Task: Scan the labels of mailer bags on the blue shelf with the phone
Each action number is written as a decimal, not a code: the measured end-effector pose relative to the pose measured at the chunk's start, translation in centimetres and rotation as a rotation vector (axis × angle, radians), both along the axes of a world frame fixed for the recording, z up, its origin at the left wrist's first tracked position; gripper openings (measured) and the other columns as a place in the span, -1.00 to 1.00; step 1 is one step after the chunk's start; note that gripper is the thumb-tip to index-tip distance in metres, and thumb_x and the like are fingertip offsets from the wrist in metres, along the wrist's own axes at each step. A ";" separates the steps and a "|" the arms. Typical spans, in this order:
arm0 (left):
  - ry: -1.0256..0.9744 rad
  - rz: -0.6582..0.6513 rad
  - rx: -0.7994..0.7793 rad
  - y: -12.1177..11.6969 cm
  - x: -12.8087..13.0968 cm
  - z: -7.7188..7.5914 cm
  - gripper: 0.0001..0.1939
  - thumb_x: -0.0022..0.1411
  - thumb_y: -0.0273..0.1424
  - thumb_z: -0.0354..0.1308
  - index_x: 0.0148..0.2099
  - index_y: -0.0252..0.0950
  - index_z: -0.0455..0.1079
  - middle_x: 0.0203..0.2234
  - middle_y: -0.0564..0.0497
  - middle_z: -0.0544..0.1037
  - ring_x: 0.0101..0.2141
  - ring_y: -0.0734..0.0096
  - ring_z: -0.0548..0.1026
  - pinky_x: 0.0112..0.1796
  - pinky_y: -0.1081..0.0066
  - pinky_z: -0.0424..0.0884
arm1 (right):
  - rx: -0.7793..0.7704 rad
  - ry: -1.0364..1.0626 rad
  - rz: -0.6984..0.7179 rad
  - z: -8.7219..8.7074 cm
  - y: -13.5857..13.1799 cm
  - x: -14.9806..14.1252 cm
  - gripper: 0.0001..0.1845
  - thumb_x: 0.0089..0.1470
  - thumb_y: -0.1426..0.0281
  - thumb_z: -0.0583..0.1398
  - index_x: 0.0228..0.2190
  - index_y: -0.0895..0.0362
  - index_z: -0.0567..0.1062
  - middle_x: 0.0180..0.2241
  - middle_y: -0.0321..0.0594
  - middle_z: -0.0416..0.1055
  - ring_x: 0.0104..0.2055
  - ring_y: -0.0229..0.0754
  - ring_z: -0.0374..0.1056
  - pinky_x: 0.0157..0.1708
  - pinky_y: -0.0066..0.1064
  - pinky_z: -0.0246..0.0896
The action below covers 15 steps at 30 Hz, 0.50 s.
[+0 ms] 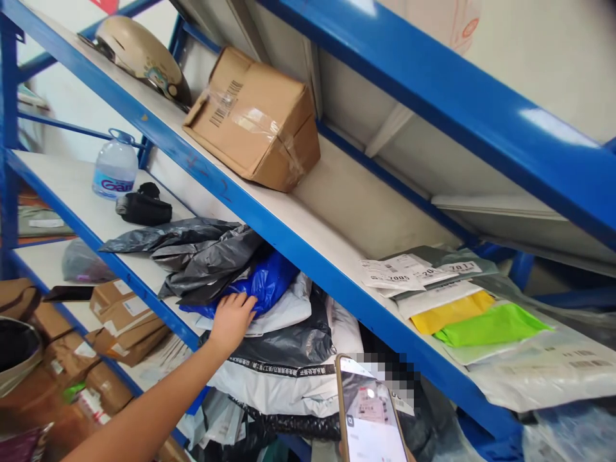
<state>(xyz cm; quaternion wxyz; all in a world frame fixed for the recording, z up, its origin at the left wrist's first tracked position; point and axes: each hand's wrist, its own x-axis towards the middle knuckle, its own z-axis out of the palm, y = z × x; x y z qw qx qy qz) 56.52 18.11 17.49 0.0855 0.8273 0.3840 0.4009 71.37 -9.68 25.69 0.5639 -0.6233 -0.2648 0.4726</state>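
My left hand (235, 319) reaches into the middle shelf, its fingers bent over a shiny blue plastic mailer bag (269, 282) and gripping its near side. Grey and black mailer bags (212, 256) lie heaped beside and over the blue one. Under it, white and dark mailers (289, 343) are piled up. At the bottom, my right hand (342, 452) is wrapped around a smartphone (373, 410), mostly hidden behind it. The phone's lit screen shows a picture of a label.
Blue-edged shelves (212, 173) slant across the view. Above are a cardboard box (255, 122), a beige helmet (144, 58) and flat parcels, one bright green (491, 324). A water jug (115, 167) and a black object (144, 206) stand left. Cartons (128, 314) fill the lower left.
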 end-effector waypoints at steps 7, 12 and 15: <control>-0.018 -0.244 -0.141 -2.2 3.8 3.0 -0.54 0.15 -0.64 -0.13 0.04 -0.27 0.36 -0.20 -0.09 0.57 -0.20 0.32 0.52 -0.15 0.35 0.43 | -0.019 -0.005 0.097 -0.7 1.7 0.6 0.02 -0.48 0.03 0.33 0.12 -0.15 0.23 -0.33 -0.05 0.56 -0.32 0.29 0.48 -0.48 0.11 0.42; -0.032 -0.279 -0.076 -2.4 2.0 1.8 -0.49 0.19 -0.36 0.02 0.21 -0.16 0.20 0.12 -0.05 0.37 0.19 0.02 0.17 0.16 -0.11 0.06 | 0.027 0.060 0.128 -0.1 1.2 -2.0 -0.20 -0.32 -0.06 0.28 -0.02 0.01 0.38 -0.49 -0.16 0.53 -0.31 0.17 0.51 -0.33 0.01 0.42; -0.101 -0.143 -0.130 -0.2 0.3 1.2 -0.49 0.30 -0.24 -0.17 0.20 -0.40 0.20 0.08 -0.22 0.38 0.10 0.13 0.30 0.11 0.10 0.23 | 0.076 0.106 0.169 -0.1 2.7 -5.1 -0.21 -0.30 0.05 0.30 0.02 -0.03 0.31 -0.34 -0.12 0.55 -0.23 0.16 0.49 -0.39 -0.08 0.43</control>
